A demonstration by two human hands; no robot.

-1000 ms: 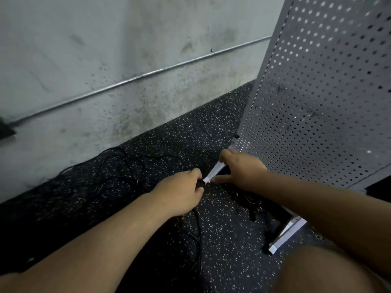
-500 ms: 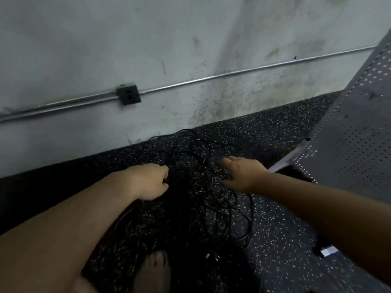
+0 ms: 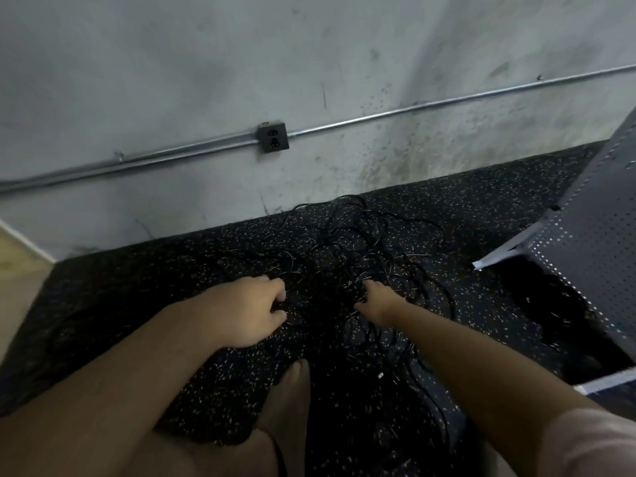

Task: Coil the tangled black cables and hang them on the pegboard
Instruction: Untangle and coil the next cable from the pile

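A tangle of thin black cables (image 3: 361,249) lies spread on the dark speckled floor below the wall. My left hand (image 3: 247,308) rests at the tangle's left edge with its fingers curled around some strands. My right hand (image 3: 377,301) reaches down into the middle of the tangle, fingers dipped among the cables; whether it grips any is hidden. The grey perforated pegboard (image 3: 592,246) stands tilted on its feet at the right edge, apart from both hands.
A bare foot (image 3: 289,394) stands on the floor between my arms, close to the cables. A wall outlet (image 3: 273,137) and a metal conduit (image 3: 413,110) run along the stained wall. A white pegboard foot (image 3: 499,254) juts toward the tangle.
The view has swung left, away from the pegboard's foot to the tangle. Both hands left the pegboard's base and now reach into the cables.
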